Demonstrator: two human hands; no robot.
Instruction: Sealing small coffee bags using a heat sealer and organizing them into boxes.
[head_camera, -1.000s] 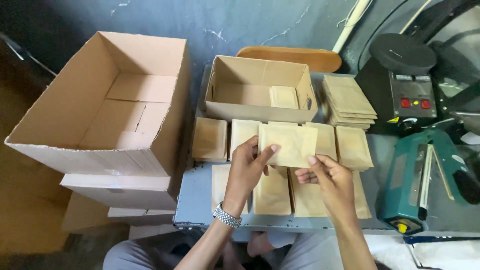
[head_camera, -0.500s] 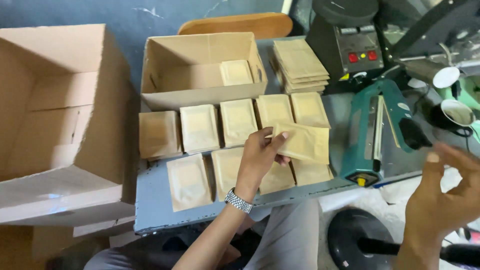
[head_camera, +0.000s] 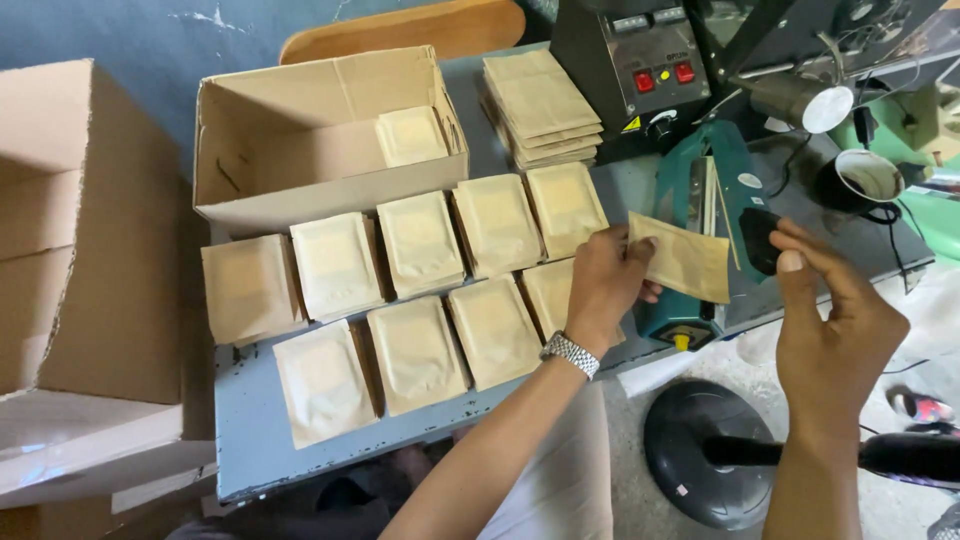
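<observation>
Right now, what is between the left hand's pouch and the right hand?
Head view: the teal heat sealer lies behind the gap between the kraft pouch and right hand.

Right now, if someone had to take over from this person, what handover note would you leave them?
Left hand: grip on one end of a flat brown pouch, held in front of the teal sealer.
Right hand: open, beside the pouch's other end, not touching it.
On the grey table: nine brown pouches laid out in two rows; a stack of pouches behind them; one pouch in the small carton.
Done: pouch picked up and brought to the sealer.
Left: the held pouch is not in the sealer's bar.
</observation>
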